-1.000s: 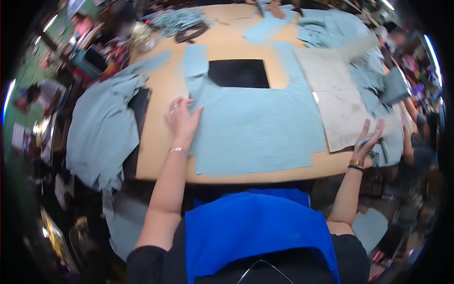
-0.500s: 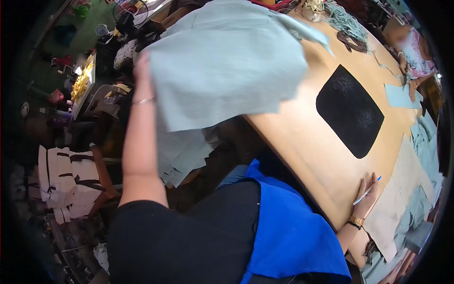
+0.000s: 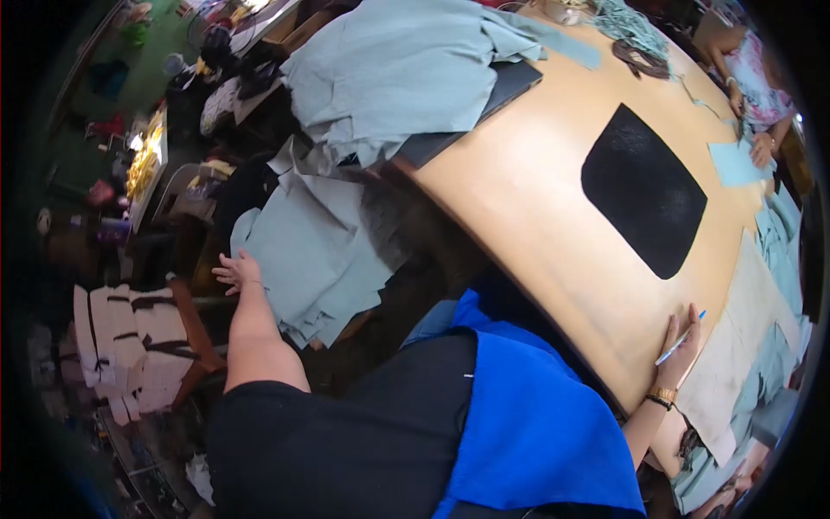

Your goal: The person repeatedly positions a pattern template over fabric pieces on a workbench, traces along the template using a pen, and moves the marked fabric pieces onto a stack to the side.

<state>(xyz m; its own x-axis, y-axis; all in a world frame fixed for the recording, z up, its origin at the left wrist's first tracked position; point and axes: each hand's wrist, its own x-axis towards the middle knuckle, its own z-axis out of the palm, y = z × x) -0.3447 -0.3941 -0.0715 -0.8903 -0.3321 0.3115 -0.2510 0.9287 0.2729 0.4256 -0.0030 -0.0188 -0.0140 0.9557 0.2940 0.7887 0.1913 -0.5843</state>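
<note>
Just beside left hand, pale-blue cloth

Tan table, smooth top, slanted on my feed. I log: black panel, corners rounded, flat; blue-green cloth heap over dark board at one edge; beige sheet opposite, beside loose cloth pieces; tangled strips near brown coil.

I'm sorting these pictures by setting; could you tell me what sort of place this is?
Probably a cloth or leather workshop: pale green sheets are piled at a wide table, and the right hand there holds a pen.
</note>
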